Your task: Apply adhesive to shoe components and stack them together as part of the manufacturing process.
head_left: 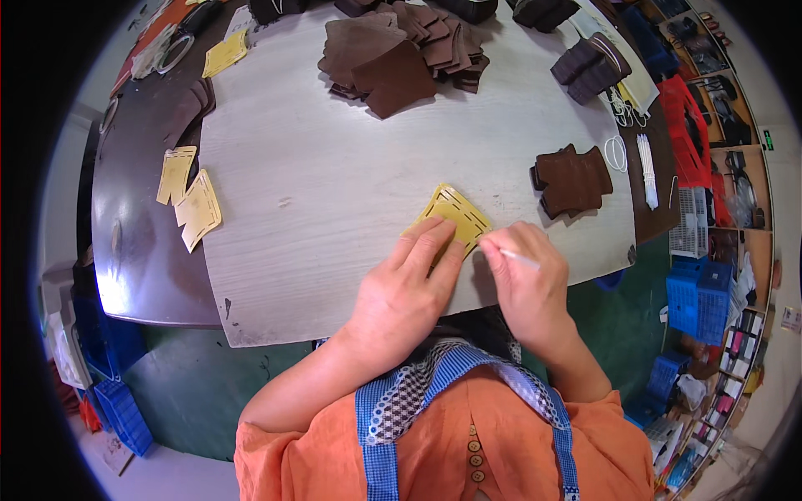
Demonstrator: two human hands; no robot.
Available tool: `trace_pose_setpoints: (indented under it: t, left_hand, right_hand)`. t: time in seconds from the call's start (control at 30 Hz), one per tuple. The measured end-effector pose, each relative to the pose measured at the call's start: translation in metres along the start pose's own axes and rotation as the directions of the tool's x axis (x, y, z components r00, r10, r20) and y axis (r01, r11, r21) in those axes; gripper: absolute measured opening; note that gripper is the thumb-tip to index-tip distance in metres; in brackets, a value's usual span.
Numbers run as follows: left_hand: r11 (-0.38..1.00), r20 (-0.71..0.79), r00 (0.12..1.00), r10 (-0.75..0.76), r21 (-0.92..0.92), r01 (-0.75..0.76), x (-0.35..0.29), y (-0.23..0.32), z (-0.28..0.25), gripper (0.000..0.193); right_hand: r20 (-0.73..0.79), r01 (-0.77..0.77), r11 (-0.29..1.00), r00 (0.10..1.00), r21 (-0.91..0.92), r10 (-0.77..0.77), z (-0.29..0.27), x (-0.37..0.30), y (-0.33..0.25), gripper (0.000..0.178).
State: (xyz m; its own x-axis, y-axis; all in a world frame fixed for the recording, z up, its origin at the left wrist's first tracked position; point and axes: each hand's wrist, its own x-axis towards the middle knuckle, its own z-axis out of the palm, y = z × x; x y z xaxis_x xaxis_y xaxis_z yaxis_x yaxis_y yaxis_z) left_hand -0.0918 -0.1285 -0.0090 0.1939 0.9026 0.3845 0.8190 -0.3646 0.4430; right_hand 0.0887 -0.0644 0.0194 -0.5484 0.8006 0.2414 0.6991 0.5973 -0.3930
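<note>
On the pale board in front of me lies a yellow template with dark slots along its edges. My left hand rests on it, fingers stretched out flat and hiding its near part. What lies under the template I cannot make out. My right hand is closed in a pinch around a slim white marking pen, its tip by the template's right corner. To the right of that hand sits a small stack of dark brown cut pieces.
A large loose pile of brown pieces lies at the far middle. More yellow templates are at the left. Black bundles, a bunch of white sticks and white cord lie right. Blue crates stand beyond the table.
</note>
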Motion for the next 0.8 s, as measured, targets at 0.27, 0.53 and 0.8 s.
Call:
trace_pose_setpoints:
  t: [0.27, 0.53, 0.8]
  left_hand:
    - [0.999, 0.001, 1.000, 0.001, -0.051, -0.001, 0.001, -0.006, -0.003, 0.037]
    - [0.999, -0.012, 1.000, 0.026, 0.021, -0.026, 0.014, -0.003, -0.012, 0.044]
    - [0.919, 0.067, 0.995, -0.075, 0.391, 0.043, 0.067, -0.093, -0.028, 0.073]
  right_hand:
    - [0.178, -0.223, 0.884, 0.971, 0.411, 0.162, -0.007, 0.001, -0.002, 0.012]
    - [0.144, -0.221, 0.938, 0.972, 0.268, 0.188, 0.008, 0.022, 0.024, 0.022]
    - [-0.407, -0.301, 0.949, 0.859, 0.094, 0.312, -0.051, 0.008, 0.133, 0.015]
